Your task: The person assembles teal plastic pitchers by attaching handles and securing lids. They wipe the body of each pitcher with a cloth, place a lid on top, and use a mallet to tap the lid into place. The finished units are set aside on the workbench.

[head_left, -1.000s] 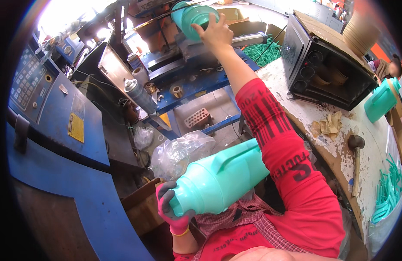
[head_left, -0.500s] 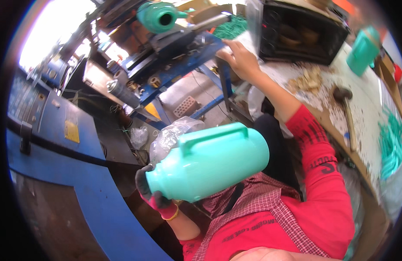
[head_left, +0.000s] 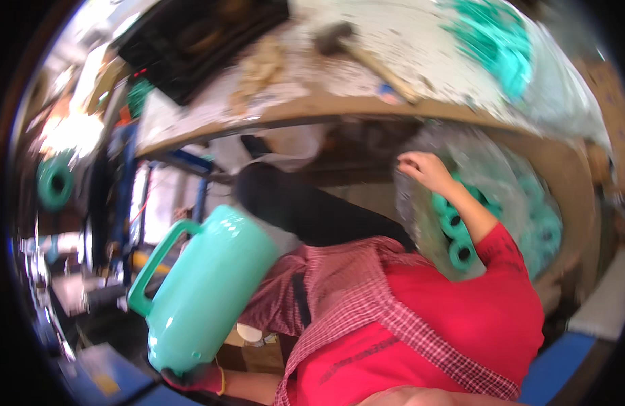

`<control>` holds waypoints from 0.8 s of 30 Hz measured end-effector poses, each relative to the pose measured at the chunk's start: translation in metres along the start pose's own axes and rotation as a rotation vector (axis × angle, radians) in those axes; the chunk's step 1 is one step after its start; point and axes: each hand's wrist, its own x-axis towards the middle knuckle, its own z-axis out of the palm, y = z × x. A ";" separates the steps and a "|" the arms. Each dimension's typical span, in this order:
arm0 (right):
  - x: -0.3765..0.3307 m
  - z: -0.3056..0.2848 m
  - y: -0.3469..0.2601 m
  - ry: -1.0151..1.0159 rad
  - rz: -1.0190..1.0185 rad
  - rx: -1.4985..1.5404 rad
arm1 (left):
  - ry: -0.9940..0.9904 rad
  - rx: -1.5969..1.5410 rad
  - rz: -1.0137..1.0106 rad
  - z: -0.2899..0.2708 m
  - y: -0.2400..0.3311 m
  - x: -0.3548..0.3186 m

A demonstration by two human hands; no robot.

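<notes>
So the right hand is bare, fingers curled in loosely, and it's resting on the top edge of a big clear plastic bag that sits at about 3 o'clock from the person's chest. Can't really tell if the fingers are pinching the plastic or just lying on it, it's blurry there. The bag is stuffed with teal ring-shaped parts, and a few of them show right beside the forearm.

The left hand, down at 7 o'clock, has a pinkish-red glove on and it's wrapped around the bottom end of a large teal plastic jug. The jug is tilted, its base in the hand and its handle pointing out toward 9 o'clock, body leaning against the checked apron.

Going further out: at 12 o'clock there's a worn white-topped workbench with a hammer lying on it, a black box toward 11 o'clock, and a blurry heap of teal bits at about 1 o'clock. Off at 9 o'clock there's another teal piece sitting by a blue machine frame, well apart from both hands.
</notes>
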 end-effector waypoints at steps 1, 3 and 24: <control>-0.017 -0.008 0.018 0.056 -0.026 -0.093 | -0.045 0.056 0.008 0.018 -0.001 0.000; -0.052 -0.022 0.052 0.105 0.097 -0.144 | -0.142 0.150 0.027 0.061 -0.003 -0.006; 0.523 0.091 -0.298 0.253 -0.343 -0.501 | -1.471 1.086 0.397 0.163 -0.076 0.009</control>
